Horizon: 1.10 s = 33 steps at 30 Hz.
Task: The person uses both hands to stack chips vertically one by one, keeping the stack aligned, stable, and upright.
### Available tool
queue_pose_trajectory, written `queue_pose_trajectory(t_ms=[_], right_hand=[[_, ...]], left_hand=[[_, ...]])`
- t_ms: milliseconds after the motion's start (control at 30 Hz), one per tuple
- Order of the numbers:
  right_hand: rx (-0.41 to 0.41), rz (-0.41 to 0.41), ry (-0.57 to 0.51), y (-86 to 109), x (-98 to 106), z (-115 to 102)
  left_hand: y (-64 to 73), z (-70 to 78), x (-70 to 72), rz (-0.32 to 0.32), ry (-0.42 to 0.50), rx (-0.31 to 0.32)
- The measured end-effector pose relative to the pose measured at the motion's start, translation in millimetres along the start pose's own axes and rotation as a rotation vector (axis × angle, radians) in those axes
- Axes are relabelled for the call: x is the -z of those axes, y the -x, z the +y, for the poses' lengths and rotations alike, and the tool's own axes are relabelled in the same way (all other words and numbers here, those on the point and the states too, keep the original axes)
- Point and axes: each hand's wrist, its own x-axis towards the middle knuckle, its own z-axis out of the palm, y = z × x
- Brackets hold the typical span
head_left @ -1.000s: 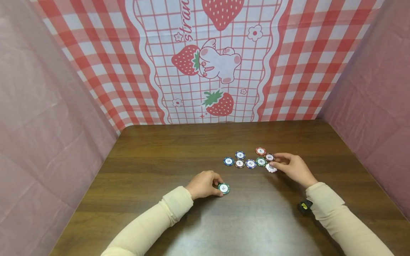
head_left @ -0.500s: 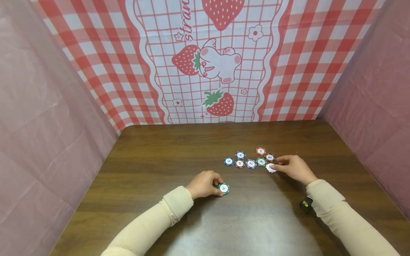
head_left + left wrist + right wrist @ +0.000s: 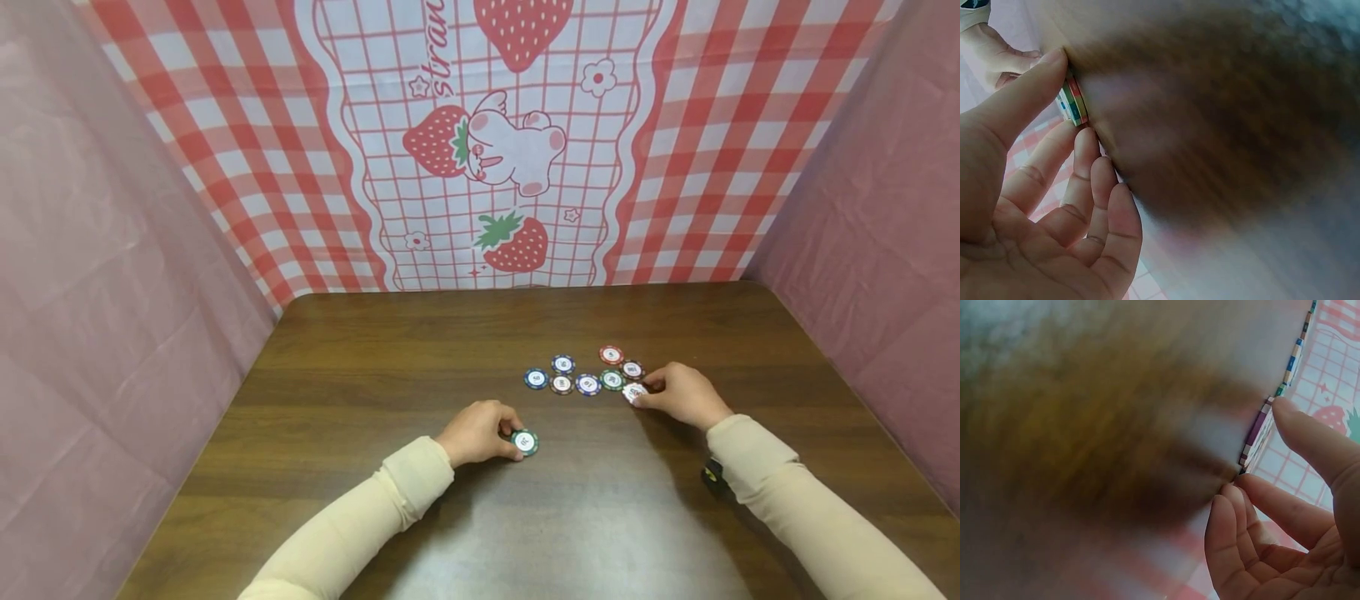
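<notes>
Near the middle of the table, my left hand pinches a green-edged poker chip between thumb and fingers. Its edge in the left wrist view shows more than one coloured layer, like a short stack. Further right, my right hand has thumb and fingers on opposite sides of a white-and-purple poker chip marked 500. That chip's purple edge shows in the right wrist view. It lies flat beside a green chip and a dark brown chip.
A row of chips runs leftward: a blue-and-white chip, a brown chip and a blue chip. Behind them lie another blue chip and a red chip. A strawberry-print cloth hangs behind the wooden table.
My right thumb has come off the top of the 500 chip to its near side, and the fingers have moved to its far edge. The left hand stays still with its chip.
</notes>
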Motion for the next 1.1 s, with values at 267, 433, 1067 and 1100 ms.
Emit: queue_pose_trajectory(t_ms=[267, 433, 1067, 1100], right_hand=[[0.030, 0.008, 0.024, -1.5, -1.9, -1.5], [0.039, 0.008, 0.022, -2.2, -3.0, -0.9], [0.059, 0.033, -0.015, -1.8, 0.6, 0.5], [0.056, 0.039, -0.030, -1.4, 1.2, 0.8]], left_hand=[[-0.4, -0.2, -0.5, 0.000, -0.010, 0.002], [-0.5, -0.4, -0.6, -0.001, -0.015, 0.004], [-0.8, -0.1, -0.3, 0.003, 0.000, 0.003], [-0.7, 0.0, -0.2, 0.003, 0.001, 0.002]])
